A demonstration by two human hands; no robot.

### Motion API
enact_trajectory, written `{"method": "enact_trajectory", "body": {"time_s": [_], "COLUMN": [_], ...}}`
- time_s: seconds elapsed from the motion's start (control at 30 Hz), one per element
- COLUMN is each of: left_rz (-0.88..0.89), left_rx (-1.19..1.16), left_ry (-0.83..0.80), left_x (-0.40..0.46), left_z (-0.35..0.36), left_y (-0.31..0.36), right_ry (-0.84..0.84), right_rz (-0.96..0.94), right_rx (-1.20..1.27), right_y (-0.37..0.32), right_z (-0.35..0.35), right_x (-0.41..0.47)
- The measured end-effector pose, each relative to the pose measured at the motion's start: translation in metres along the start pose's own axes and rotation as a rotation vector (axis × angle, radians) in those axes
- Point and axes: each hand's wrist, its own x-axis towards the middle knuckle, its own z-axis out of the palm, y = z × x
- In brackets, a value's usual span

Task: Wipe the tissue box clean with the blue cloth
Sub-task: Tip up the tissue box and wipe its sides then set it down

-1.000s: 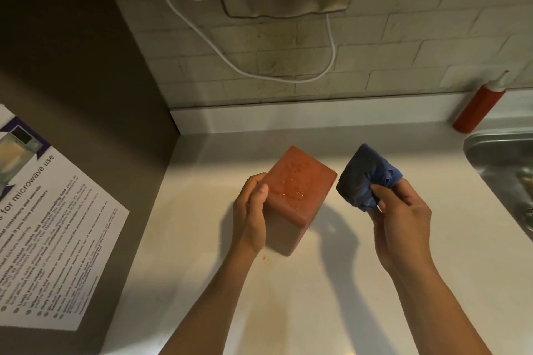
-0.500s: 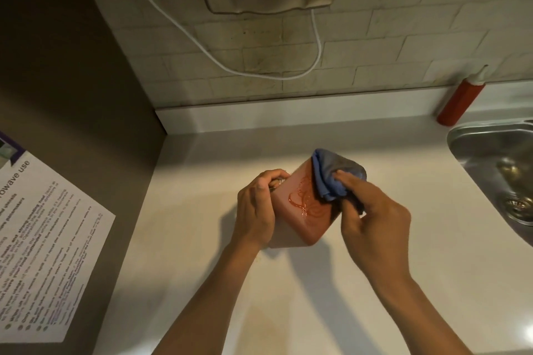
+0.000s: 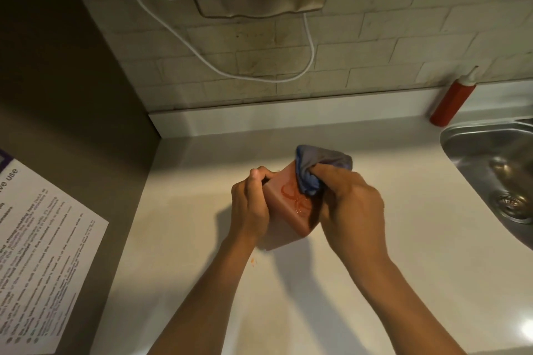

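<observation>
I have the tissue box [image 3: 290, 204] tilted up on the table [image 3: 403, 253], well clear of the sink [image 3: 490, 170] that lies off to its right. My left hand [image 3: 251, 204] grips the box's left side, fingers [image 3: 261, 174] curled over its far edge. My right hand [image 3: 353, 204] pinches the bunched blue cloth [image 3: 320, 170] and presses it onto the box's upper face, just above a glossy red smear [image 3: 294, 199]. I judge the main risk is dragging that smear wider instead of lifting it, since the cloth is wadded small. The box could also twist out of my left grip if I push hard sideways. Orange specks [image 3: 253, 261] sit on the table near the box's near-left corner. There is open table behind and to the right of the box; the wall corner closes in on its left, and the red squeeze bottle [image 3: 452, 104] stands far back right
</observation>
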Motion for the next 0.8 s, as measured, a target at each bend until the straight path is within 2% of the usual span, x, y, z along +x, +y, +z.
{"method": "enact_trajectory", "body": {"time_s": [0.13,0.2,0.33,0.57,0.73,0.8], "left_rz": [-0.029,0.007,0.058,0.062,0.076,0.086], "left_rx": [-0.061,-0.016,0.053,-0.022,0.062,0.047], "left_ry": [0.014,-0.005,-0.038,0.020,-0.014,0.001], "left_x": [-0.003,-0.003,-0.002,0.001,0.002,0.002], "left_z": [-0.007,-0.003,0.006,-0.003,0.006,0.007], "left_y": [-0.008,-0.005,0.001,-0.009,-0.004,-0.005], "right_ry": [-0.029,0.003,-0.040,-0.082,-0.049,-0.045], "right_rz": [-0.107,-0.054,0.087,-0.104,0.078,0.063], "right_rx": [0.018,-0.005,-0.031,0.044,0.005,0.024], "right_y": [-0.006,0.006,0.010,-0.016,0.009,0.001], "right_z": [-0.002,-0.009,-0.006,-0.007,-0.006,-0.002], "right_x": [-0.017,-0.011,0.014,-0.019,0.014,0.021]}}
